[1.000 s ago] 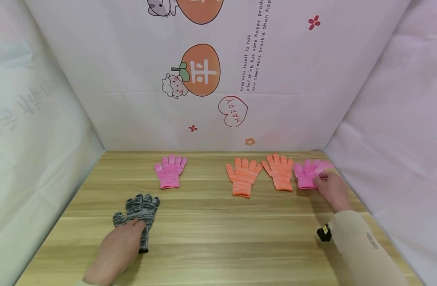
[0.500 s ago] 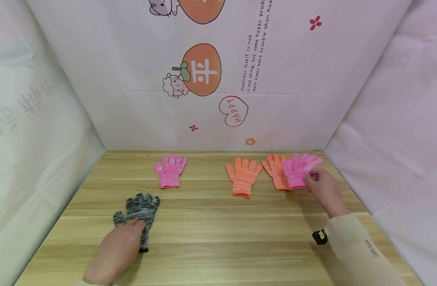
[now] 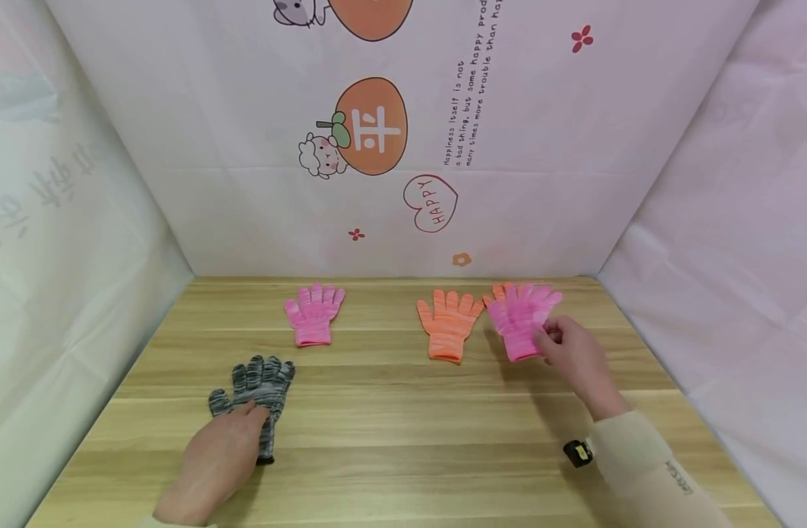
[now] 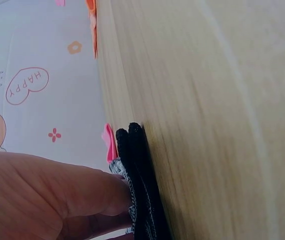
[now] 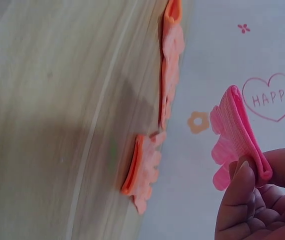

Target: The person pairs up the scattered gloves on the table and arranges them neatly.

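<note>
My right hand (image 3: pixel 577 359) pinches the pink glove (image 3: pixel 517 323) at one side of its cuff (image 5: pixel 235 115), holding it off the table (image 3: pixel 403 440) toward the back right corner, where it partly hides the farther orange glove (image 3: pixel 500 293). The knit looks thin, light and soft, so I expect the finger ends to flop; it should neither slip much nor break. The folded hem seems the firmest place to hold, though a grip at only one corner may let the body swing or twist, and a second hold across the cuff would spread it flatter. My left hand (image 3: pixel 221 455) rests on the grey glove (image 3: pixel 271 396) near the table's left edge; whether its fingers pinch the cloth or merely press it, I cannot tell. That knit looks thicker.
</note>
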A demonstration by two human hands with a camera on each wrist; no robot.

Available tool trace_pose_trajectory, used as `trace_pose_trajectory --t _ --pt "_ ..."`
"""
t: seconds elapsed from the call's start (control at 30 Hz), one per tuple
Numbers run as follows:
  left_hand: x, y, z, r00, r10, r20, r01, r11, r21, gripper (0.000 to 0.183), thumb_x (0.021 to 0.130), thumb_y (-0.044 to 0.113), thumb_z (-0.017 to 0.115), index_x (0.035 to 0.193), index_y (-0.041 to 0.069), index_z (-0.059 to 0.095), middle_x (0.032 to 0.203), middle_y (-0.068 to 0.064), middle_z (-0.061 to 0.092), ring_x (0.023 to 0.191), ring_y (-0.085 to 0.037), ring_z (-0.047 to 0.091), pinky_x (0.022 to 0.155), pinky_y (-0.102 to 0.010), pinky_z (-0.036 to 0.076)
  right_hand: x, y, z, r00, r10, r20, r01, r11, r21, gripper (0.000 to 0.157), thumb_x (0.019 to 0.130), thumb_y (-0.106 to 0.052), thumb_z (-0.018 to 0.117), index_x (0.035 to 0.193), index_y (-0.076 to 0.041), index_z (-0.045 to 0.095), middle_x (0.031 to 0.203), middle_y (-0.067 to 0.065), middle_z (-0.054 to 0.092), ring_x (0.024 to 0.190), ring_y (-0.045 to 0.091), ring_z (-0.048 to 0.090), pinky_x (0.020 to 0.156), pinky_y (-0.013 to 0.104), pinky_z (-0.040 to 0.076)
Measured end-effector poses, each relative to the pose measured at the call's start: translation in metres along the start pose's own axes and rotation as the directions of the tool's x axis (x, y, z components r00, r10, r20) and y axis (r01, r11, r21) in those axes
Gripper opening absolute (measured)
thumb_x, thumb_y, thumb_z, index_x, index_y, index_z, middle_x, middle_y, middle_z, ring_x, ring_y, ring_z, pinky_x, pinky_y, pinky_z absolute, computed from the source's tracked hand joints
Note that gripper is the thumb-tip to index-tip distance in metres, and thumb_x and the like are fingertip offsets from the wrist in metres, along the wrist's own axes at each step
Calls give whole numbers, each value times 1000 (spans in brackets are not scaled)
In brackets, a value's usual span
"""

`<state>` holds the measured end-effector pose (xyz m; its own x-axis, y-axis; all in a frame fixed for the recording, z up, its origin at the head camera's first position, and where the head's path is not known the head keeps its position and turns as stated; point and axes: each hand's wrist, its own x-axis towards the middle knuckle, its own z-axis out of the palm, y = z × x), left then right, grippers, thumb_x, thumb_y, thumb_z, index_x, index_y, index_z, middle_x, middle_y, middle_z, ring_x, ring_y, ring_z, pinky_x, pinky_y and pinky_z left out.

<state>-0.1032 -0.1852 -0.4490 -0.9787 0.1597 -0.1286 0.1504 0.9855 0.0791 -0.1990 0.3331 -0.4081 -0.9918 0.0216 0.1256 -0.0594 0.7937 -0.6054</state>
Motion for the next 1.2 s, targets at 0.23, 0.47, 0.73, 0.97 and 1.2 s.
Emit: trace_pose_trajectory --t 0.23,0.47,0.73,0.97,1.2 --pt "-1 0 1 1000 6 -7 -6 1000 2 35 99 -6 51 129 2 67 137 -27 63 119 -48 64 100 -64 50 -10 -14 13 998 -55 3 55 998 18 26 105 -29 62 107 -4 64 86 7 67 71 13 61 58 28 50" --pt "-2 0 1 1000 0 -2 0 1000 -1 34 100 -5 51 129 2 67 138 -27 63 119 -49 64 98 -63 51 -16 -23 23 997 -72 16 72 997 31 20 104 -26 63 102 -6 65 78 4 64 67 14 59 55 28 48" --pt "-1 1 0 1000 -10 0 10 1000 0 34 100 -4 53 129 4 67 138 -27 63 116 -49 65 95 -62 53 -24 -30 33 997 -57 49 54 997 62 16 104 -23 64 103 -6 65 79 3 64 68 16 60 55 28 49" --pt "-2 0 1 1000 -10 8 11 1000 -7 34 100 -4 52 130 3 67 138 -27 63 118 -49 64 96 -62 53 -34 -35 40 995 -73 70 68 995 76 15 103 -21 64 103 -6 65 76 1 63 66 14 57 54 27 48" --pt "-2 0 1 1000 0 -18 0 1000 9 33 100 -4 53 129 4 67 137 -27 64 116 -49 65 95 -61 53 -45 -41 47 993 -98 65 95 994 56 11 101 -19 68 92 -12 65 73 -2 60 62 11 54 53 26 45"
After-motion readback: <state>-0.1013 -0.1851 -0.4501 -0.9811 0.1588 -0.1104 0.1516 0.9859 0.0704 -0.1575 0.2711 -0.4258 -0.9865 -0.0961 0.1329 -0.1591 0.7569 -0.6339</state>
